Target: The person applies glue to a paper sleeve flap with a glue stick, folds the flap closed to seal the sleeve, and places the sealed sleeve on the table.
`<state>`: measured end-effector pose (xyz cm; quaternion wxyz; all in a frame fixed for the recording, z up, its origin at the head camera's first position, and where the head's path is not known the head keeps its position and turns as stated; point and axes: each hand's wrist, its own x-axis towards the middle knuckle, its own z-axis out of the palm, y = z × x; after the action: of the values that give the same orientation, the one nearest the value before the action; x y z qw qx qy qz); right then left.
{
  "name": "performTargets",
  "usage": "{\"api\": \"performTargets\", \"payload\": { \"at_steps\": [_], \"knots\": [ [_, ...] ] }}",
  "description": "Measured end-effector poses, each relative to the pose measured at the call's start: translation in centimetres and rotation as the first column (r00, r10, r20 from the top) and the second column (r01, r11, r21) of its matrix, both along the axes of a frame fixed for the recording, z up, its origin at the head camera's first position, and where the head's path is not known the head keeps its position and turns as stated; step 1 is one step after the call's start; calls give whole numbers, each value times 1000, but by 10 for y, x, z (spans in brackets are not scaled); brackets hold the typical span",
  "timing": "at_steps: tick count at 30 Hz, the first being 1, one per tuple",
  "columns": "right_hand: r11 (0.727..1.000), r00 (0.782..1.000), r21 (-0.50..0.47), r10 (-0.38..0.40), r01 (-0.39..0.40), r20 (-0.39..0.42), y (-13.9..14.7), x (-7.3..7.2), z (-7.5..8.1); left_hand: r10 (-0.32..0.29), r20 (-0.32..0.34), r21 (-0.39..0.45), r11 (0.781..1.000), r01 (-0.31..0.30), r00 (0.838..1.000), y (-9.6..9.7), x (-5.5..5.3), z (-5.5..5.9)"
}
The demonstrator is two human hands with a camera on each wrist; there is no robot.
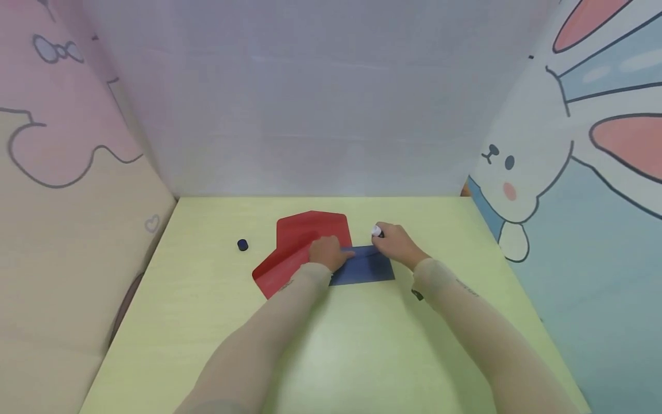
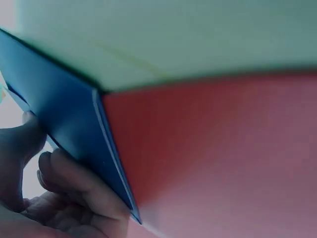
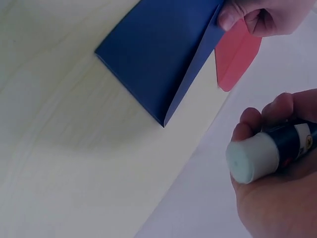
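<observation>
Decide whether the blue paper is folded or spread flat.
Folded: the right wrist view shows a narrow strip along one edge of the blue paper, at an angle to the rest of it.

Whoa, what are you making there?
A person's left hand holds a blue envelope by its edge. Their right hand grips an uncapped glue stick, its white end just clear of the blue. A red envelope lies alongside, and a small dark cap sits farther left.
</observation>
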<state>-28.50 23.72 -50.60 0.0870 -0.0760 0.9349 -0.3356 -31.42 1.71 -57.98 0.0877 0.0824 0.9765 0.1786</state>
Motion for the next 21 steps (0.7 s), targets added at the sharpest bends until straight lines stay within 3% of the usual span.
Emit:
{"api": "performTargets", "payload": {
  "at_steps": [3,5,11,13,16,18,21],
  "knots": [
    [999,1000,-43,-11,12,5,1,1,2,3,32,54,999,-5,999,-6,-3,-3],
    [999,1000,-48,-14,13,-20,3,0,3,17,95,100,995,-27,995,-9,1,9],
    [998,997,62,32,-27,-71,16,3,6,45,137,106,993,-60,990,-10,3,16],
    [996,998,86,43,-39,-47,21,5,6,45,107,69,996,-53,993,-7,1,10],
    [996,999,85,37,-37,0,27,7,6,44,90,-9,999,-43,995,-1,4,13],
    [1000,999,29,-4,3,41,30,8,6,37,70,-75,997,-32,997,3,5,12],
    [990,989,-128,-46,64,137,34,9,6,43,74,-132,991,-33,996,7,11,21]
  ]
}}
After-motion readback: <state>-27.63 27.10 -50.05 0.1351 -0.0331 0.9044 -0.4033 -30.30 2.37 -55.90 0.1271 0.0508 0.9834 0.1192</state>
